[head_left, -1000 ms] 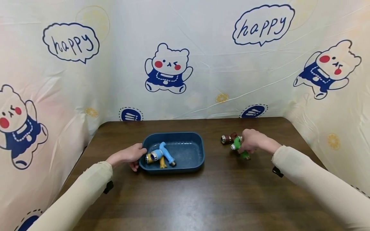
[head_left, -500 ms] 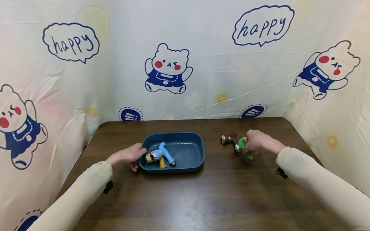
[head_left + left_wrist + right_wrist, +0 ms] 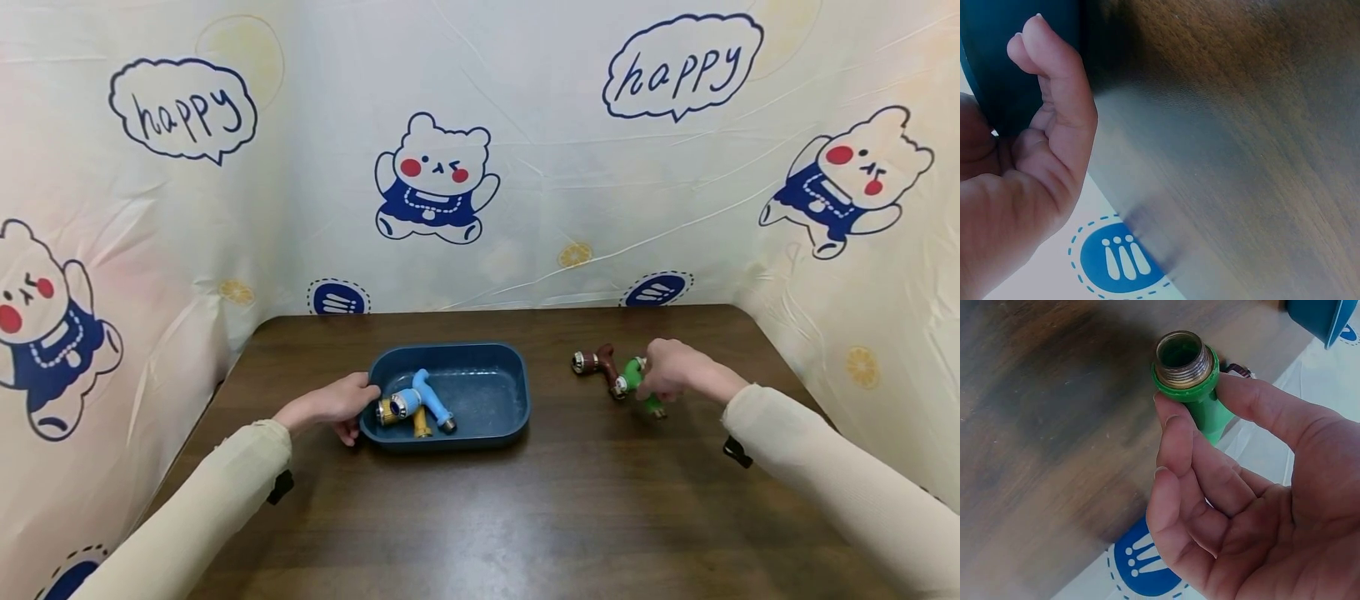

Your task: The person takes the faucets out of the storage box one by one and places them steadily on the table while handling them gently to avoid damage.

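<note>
In the head view my left hand holds the left end of a dark blue tray, its thumb over the rim and its fingers outside. A light blue tap lies across a yellow tap in the tray's left part. To the right, my right hand pinches a green tap between thumb and fingers. The right wrist view shows the threaded metal end of that green tap pointing up toward the camera. Just left of it lies a brown tap with a metal collar.
All this stands on a dark brown wooden table. A pale printed cloth with bears hangs behind it and at both sides. The tray's right part shows bare bottom.
My right hand has shifted a little to the right with the green tap, which uncovers more of the brown tap. My left hand and the tray have stayed in place.
</note>
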`<act>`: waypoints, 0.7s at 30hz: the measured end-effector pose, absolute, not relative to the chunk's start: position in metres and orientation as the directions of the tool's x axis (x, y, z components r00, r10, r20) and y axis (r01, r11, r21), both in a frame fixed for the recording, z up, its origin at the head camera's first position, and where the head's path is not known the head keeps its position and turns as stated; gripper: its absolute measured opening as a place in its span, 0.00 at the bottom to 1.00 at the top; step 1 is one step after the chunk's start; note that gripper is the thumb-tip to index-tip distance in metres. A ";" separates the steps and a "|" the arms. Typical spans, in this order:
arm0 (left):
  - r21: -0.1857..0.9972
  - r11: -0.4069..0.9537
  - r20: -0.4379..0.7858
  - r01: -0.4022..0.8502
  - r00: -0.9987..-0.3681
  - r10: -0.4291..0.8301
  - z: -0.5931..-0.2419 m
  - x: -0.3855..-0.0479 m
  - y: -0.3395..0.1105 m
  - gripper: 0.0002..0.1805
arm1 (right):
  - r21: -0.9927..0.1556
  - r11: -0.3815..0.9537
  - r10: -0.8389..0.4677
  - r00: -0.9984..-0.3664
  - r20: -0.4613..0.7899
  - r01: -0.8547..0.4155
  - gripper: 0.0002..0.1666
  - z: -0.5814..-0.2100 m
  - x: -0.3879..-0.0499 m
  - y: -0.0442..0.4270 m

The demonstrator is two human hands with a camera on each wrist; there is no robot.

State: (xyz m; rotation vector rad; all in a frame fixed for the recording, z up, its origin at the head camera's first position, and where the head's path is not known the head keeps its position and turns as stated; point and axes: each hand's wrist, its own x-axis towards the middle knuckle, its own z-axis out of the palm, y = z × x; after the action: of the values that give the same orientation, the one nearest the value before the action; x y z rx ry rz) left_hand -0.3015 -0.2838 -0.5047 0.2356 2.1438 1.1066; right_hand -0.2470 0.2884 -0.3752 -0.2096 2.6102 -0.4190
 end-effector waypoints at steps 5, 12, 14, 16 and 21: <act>0.770 0.615 -0.516 -0.170 -0.733 0.443 -0.500 -0.300 -0.283 0.20 | -0.328 0.942 -0.226 -0.869 -0.441 -0.078 0.16 -0.377 -0.247 0.292; 0.768 0.636 -0.474 -0.074 -0.733 0.488 -0.483 -0.289 -0.276 0.20 | -0.333 0.939 -0.231 -0.873 -0.431 -0.084 0.15 -0.378 -0.247 0.297; 0.759 0.646 -0.479 -0.078 -0.739 0.474 -0.483 -0.289 -0.275 0.20 | -0.325 0.943 -0.220 -0.873 -0.436 -0.075 0.15 -0.379 -0.247 0.298; 0.747 0.657 -0.493 -0.106 -0.751 0.439 -0.485 -0.289 -0.274 0.20 | -0.319 0.945 -0.212 -0.872 -0.441 -0.068 0.16 -0.380 -0.247 0.300; 0.751 0.649 -0.500 -0.122 -0.748 0.437 -0.476 -0.285 -0.269 0.20 | -0.314 0.948 -0.200 -0.873 -0.446 -0.057 0.16 -0.381 -0.247 0.303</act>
State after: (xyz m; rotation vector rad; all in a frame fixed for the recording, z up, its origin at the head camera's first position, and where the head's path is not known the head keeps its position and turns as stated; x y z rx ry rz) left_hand -0.2850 -0.2691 -0.4759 0.2433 2.1865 1.0608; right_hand -0.2470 0.3028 -0.3808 -0.1836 2.6132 -0.4012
